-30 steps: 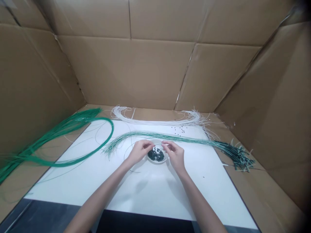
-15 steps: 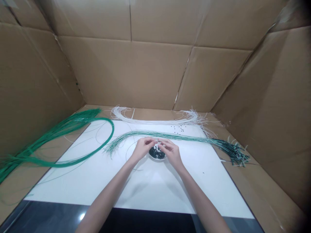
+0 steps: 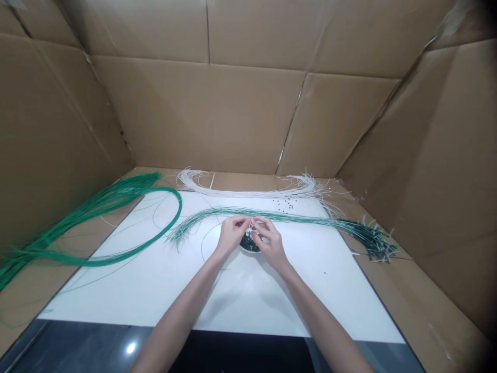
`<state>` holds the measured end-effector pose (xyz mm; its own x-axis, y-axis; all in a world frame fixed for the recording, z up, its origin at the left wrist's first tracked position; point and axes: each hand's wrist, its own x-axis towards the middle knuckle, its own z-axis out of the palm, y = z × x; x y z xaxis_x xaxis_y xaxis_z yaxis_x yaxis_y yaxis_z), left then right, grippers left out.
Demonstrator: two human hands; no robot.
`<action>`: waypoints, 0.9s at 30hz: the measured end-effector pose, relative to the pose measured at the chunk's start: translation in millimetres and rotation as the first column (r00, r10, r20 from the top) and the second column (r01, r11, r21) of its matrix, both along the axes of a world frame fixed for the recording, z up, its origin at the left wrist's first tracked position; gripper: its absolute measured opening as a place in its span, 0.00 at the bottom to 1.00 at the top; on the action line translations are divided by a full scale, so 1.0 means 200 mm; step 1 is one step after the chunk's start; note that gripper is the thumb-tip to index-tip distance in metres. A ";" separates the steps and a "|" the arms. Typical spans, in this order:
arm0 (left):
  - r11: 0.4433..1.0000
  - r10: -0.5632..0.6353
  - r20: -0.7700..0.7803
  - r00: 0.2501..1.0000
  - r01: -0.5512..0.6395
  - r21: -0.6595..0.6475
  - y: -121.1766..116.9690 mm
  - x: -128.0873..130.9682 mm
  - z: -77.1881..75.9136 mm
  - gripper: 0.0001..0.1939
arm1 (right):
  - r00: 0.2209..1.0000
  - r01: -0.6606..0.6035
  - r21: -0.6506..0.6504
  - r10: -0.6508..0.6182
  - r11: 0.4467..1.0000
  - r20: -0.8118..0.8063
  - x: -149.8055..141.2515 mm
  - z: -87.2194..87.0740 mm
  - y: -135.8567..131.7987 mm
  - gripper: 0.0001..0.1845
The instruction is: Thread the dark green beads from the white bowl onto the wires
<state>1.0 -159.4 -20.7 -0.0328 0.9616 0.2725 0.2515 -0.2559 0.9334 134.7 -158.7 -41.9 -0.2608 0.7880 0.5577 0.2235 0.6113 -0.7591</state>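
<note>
My left hand (image 3: 233,234) and my right hand (image 3: 269,239) meet fingertip to fingertip over a small white bowl (image 3: 250,252) of tiny black pieces (image 3: 248,242). Both are closed in a pinch on a thin white strand (image 3: 250,224), which shows between the fingertips. A fine green strand (image 3: 202,244) curves on the white board beside my left hand; whether it runs into the fingers is hidden. Just beyond the hands lies a long bundle of green strands (image 3: 303,219), its right end dark with pale tips.
A white board (image 3: 128,295) covers the table. At the left lies a looped bundle of bright green strands (image 3: 180,207). White strands (image 3: 248,194) stretch along the back, near scattered black bits (image 3: 285,205). Cardboard walls (image 3: 217,119) enclose three sides.
My right fingers have curled in and my hands have drawn closer at the fingertips. The view has shifted slightly; bowl and bundles stay in place.
</note>
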 end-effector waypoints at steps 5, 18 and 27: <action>1.000 -0.007 0.001 1.000 0.007 0.028 0.00 0.01 0.00 0.13 | 1.000 0.013 0.060 -0.014 0.998 0.014 0.01 0.01 0.01 0.18; 0.925 -0.354 -0.084 0.931 0.335 -0.181 0.02 -0.10 0.01 0.12 | 0.983 -0.005 0.215 -0.035 0.977 0.180 0.12 0.06 0.04 0.08; 0.901 -0.355 0.054 0.933 0.357 -0.247 0.00 -0.10 0.02 0.13 | 0.958 -0.020 0.162 -0.027 0.987 0.286 0.11 0.08 0.02 0.08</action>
